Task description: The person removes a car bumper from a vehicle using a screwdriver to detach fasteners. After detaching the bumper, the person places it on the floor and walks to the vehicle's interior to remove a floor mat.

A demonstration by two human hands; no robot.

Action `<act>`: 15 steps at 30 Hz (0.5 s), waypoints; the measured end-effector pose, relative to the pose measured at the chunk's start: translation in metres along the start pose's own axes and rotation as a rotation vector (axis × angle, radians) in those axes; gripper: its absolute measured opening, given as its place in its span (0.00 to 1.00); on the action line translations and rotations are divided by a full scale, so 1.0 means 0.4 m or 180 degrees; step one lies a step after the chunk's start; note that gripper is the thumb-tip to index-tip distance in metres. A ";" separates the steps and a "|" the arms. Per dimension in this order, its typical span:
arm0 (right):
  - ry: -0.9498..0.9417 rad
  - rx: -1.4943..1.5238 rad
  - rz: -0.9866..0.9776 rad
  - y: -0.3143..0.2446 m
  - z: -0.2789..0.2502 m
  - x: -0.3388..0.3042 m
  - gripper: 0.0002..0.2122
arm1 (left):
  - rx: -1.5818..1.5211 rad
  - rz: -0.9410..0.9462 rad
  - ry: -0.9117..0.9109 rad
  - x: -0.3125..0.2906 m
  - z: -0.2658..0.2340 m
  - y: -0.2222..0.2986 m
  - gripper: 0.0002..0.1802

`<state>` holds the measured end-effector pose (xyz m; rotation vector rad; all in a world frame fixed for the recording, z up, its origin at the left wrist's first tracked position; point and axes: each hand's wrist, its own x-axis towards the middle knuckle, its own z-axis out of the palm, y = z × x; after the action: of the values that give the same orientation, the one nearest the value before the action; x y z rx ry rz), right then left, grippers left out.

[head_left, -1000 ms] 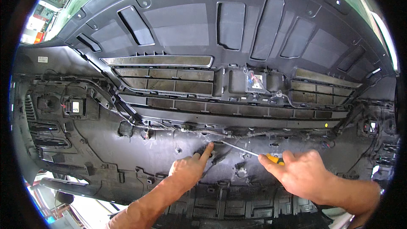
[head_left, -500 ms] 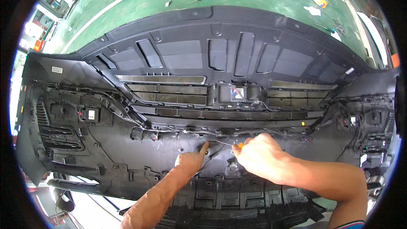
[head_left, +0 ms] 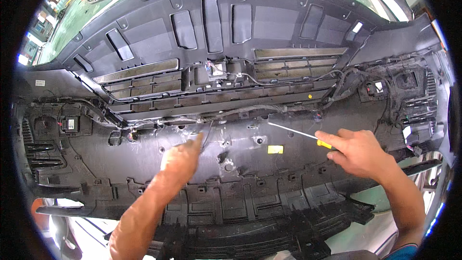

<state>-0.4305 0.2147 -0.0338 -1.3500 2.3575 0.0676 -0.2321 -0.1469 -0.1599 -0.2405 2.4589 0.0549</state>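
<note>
The screwdriver [head_left: 298,135], with its yellow handle and thin metal shaft, is now seen drawn out to the right, gripped in the right hand [head_left: 358,151] with fingers clenched about the handle; half a second ago that hand lay close to the centre of the black bumper shell [head_left: 144,159]. The left hand [head_left: 180,156] is kept at the centre, its index finger pressed to the thin black cable [head_left: 208,132], nothing grasped. The tool appears withdrawn from the spot, so the prying there is judged paused.
</note>
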 end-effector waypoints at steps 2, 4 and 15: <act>0.0183 -0.0087 -0.0123 0.002 0.034 0.005 0.24 | -0.0192 0.0219 0.0064 0.012 -0.004 0.077 0.45; 0.0207 -0.0125 -0.0089 0.005 0.057 0.022 0.24 | -0.0334 0.0332 -0.0065 0.054 0.003 0.161 0.47; -0.0062 -0.0037 -0.0316 0.050 0.068 0.140 0.24 | -0.0898 0.0216 -0.0617 0.179 0.032 0.278 0.48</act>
<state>-0.4627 0.1862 -0.0831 -1.4632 2.2737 0.0652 -0.2999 -0.0479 -0.2166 -0.2603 2.2602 0.4360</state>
